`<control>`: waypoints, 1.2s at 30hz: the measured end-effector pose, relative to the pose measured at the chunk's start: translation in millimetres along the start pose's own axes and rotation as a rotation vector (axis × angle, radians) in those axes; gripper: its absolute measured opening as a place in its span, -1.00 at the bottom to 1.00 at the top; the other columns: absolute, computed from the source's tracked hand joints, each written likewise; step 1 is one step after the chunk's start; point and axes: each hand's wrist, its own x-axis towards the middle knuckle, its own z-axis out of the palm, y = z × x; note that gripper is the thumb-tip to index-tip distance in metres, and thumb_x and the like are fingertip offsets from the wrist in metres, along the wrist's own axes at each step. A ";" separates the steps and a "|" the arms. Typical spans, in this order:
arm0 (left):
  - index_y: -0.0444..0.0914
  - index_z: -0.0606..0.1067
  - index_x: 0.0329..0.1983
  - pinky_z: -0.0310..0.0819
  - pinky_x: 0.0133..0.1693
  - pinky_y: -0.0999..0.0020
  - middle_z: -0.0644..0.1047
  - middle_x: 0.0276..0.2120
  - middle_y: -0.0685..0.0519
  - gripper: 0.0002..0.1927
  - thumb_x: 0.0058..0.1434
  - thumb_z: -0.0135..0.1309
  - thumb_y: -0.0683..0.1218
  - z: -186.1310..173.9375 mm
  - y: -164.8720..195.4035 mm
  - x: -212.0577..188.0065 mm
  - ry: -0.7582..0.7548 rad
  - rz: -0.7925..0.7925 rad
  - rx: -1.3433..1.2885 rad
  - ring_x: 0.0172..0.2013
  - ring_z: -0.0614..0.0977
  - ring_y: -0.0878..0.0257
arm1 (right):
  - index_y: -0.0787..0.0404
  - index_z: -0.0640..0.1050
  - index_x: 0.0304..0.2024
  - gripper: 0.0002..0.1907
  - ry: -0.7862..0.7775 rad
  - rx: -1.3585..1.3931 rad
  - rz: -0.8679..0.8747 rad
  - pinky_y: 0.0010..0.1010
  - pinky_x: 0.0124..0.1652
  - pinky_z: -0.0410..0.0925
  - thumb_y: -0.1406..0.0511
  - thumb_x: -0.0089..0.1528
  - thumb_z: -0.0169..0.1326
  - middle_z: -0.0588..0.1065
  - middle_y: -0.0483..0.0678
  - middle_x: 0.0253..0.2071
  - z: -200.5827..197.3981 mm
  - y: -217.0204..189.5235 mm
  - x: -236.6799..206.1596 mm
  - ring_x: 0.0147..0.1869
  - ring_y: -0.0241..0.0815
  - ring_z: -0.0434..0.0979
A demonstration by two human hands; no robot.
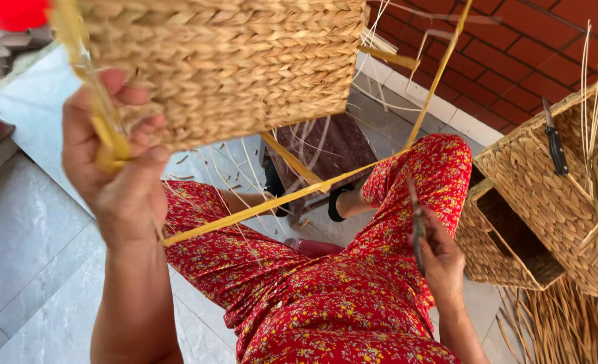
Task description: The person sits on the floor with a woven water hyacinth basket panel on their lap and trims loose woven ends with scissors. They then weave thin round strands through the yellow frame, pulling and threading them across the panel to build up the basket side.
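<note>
Left hand (120, 182) raised, fingers (147, 128) closed around a yellow strap (103, 128) just under the lower edge of a woven basket (225, 67), lifting it off the lap for access. A long yellow strip (279, 199) runs taut from below these fingers toward the right. Right hand (440, 263) low beside the knee, fingers curled around a thin dark tool (417, 226), point upward. Two finished baskets (548, 195) lie beyond the right fingers, one with a knife (555, 145) stuck in it.

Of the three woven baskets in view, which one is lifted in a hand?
The basket at top, gripped at its corner by the left hand. The other two baskets sit at right, untouched.
</note>
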 end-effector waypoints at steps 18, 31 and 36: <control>-0.15 0.43 0.32 0.22 0.30 0.03 0.47 0.25 0.08 -0.51 0.31 0.03 -0.08 0.9 -126.1 -110.2 -1.098 0.753 0.976 0.36 0.33 0.29 | 0.32 0.48 0.33 -0.60 0.255 0.477 -0.073 -0.58 -0.33 0.25 0.34 0.46 0.12 0.47 -0.11 -0.29 -18.3 -12.3 18.9 -0.31 -0.37 0.40; -0.07 0.44 0.22 -0.07 0.44 0.00 0.31 0.44 0.19 -0.61 0.32 0.07 -0.06 -51.5 -118.7 -111.1 -1.173 0.685 1.100 0.43 0.25 0.36 | 0.21 0.50 0.26 -0.64 0.208 0.777 0.028 -0.50 -0.42 0.32 0.36 0.41 0.15 0.56 0.00 -0.20 -27.2 0.5 62.8 -0.40 -0.24 0.48; -0.15 0.58 0.05 0.00 0.41 -0.02 0.44 0.30 0.08 -0.61 0.12 0.11 -0.11 -69.5 -104.7 -105.8 -1.209 0.512 1.183 0.37 0.30 0.18 | 0.18 0.49 0.30 -0.59 0.169 0.637 -0.038 -0.50 -0.40 0.31 0.38 0.40 0.17 0.56 0.01 -0.18 -43.5 -4.1 71.3 -0.42 -0.25 0.44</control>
